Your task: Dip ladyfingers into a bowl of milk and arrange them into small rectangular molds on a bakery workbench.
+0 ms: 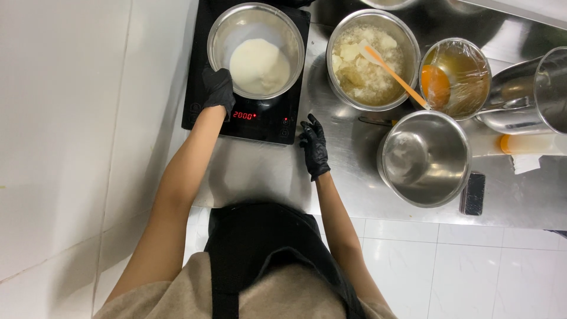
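A steel bowl (255, 23) with a mound of white powder (260, 65) sits on a black induction cooker (248, 118) whose red display is lit. My left hand (218, 88), in a black glove, grips the bowl's near-left rim. My right hand (313, 147), also gloved in black, hovers with fingers spread over the steel counter (260, 177), just right of the cooker's front corner, holding nothing.
Right of the cooker stand a steel bowl of pale chunks (372, 59) with an orange spatula (393, 74) in it, a wrapped bowl of amber liquid (458, 77), an empty steel pot (424, 158), a large steel vessel (531, 94) and a dark phone (473, 193).
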